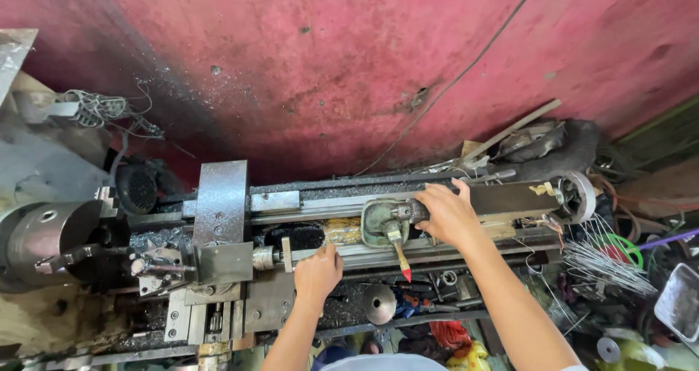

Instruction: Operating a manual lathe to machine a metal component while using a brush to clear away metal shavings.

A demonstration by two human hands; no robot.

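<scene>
I look down on a metal lathe [240, 218] set against a red wall. My left hand [317, 273] rests closed on the front rail of the lathe bed, close to the carriage [218, 262]. My right hand [448, 212] grips the dark body of the tailstock [397, 218], which sits on a green base. A paintbrush with a red-tipped handle [401, 258] lies against the tailstock, pointing toward me. The chuck [51, 243] is at the far left.
A handwheel [579, 195] caps the right end of the bed. A bundle of thin metal rods [608, 262] and scrap lie at the right. Metal chips cover the bed. Tangled wires [102, 112] hang at upper left. A round knob [380, 302] sits below the bed.
</scene>
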